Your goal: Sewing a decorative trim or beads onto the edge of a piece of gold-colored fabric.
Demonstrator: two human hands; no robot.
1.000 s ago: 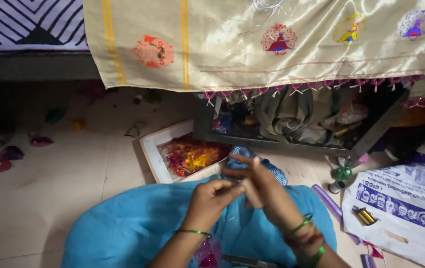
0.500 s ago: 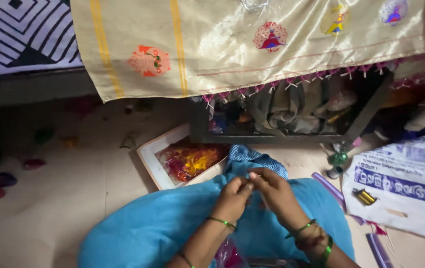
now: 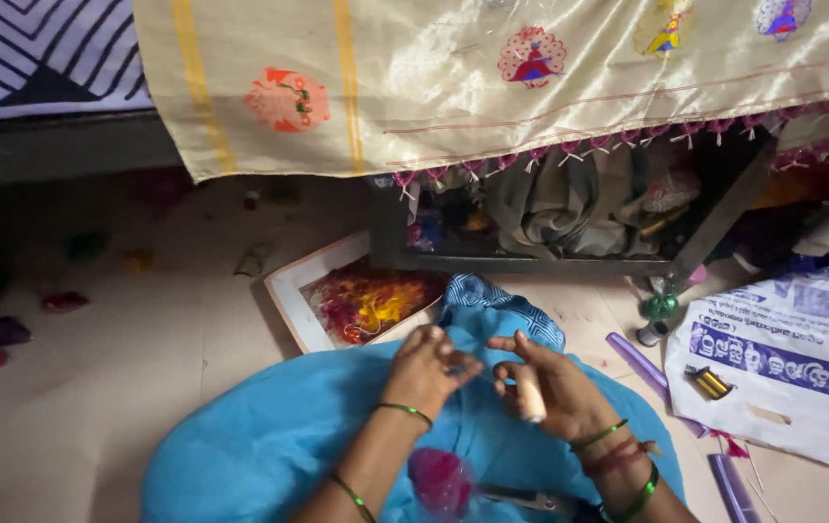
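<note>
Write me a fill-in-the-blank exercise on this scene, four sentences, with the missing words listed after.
1. The right hand holds a small pale ____ of thread.
2. Both hands work over a ____ cloth spread across the lap.
3. The left hand wears a thin ____ bangle at the wrist.
4. A white tray of red and yellow material lies on the ____, beyond the hands.

Missing words: spool; blue; green; floor
</note>
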